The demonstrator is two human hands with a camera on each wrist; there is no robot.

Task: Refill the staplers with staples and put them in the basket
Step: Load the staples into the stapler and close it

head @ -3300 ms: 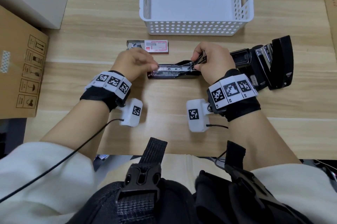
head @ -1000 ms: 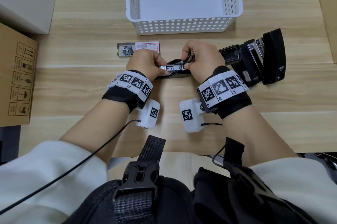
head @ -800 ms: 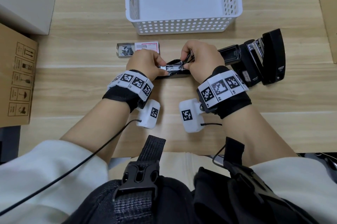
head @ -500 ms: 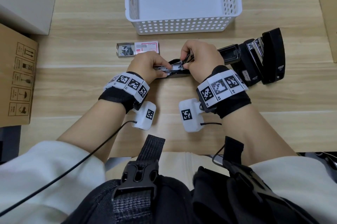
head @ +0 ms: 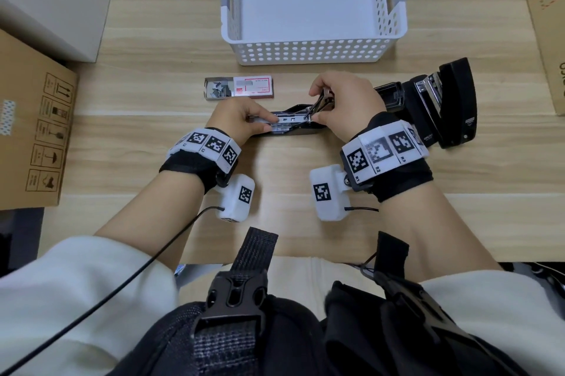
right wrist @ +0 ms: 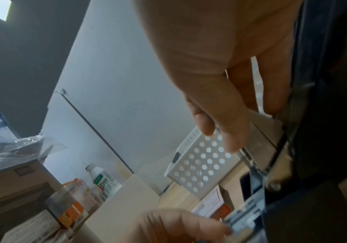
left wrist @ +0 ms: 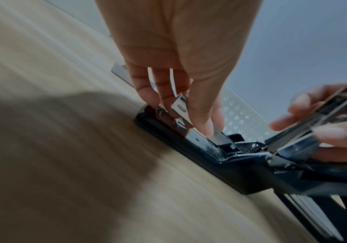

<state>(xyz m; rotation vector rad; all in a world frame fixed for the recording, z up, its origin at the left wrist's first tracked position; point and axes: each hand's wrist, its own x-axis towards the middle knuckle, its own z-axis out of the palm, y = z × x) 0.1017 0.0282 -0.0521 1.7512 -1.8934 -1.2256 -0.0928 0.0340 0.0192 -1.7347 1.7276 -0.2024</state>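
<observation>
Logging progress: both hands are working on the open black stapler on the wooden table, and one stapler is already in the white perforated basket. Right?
Not quite: the head view shows the white perforated basket holding no stapler. Both hands do work on the open black stapler on the wooden table.

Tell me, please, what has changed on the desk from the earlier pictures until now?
Little changed. The left hand slid slightly left along the open stapler and pinches the metal staple channel at its front end. The right hand still holds up the raised top arm. The staple box, the empty basket and the second stapler lie where they were; the apparent shifts seem to come from the head camera.
</observation>
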